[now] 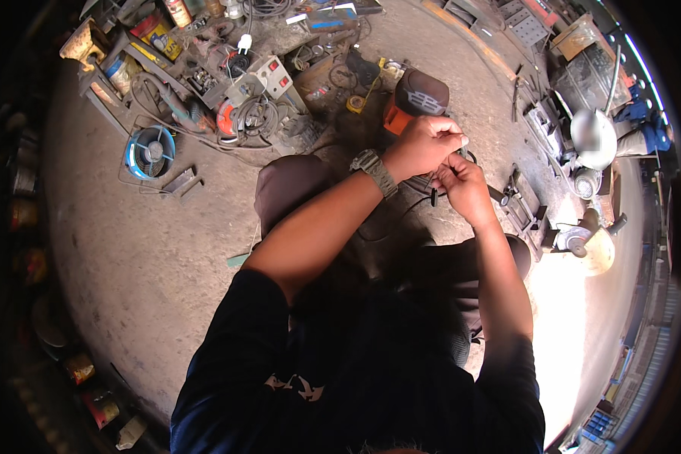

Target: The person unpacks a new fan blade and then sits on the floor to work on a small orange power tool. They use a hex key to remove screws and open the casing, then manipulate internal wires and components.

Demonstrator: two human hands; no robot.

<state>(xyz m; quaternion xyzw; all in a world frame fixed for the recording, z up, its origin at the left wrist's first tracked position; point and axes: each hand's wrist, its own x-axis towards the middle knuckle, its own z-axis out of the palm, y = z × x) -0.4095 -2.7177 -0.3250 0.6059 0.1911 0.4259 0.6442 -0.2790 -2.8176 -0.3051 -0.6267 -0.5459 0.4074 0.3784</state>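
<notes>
Head view: close fingerwork above a workshop floor

The person sits or crouches low. Ahead stands an orange-and-black casing; a blue-rimmed fan lies well off to the left. The left hand and right hand meet just before the casing, fingertips bunched in; I cannot tell exactly what either grips. Dark cable runs below the fingers, with a small black piece beside the right hand. The step looks like fine two-handed handling of cable; the next move calls for steady fingertips and slack cable.
</notes>
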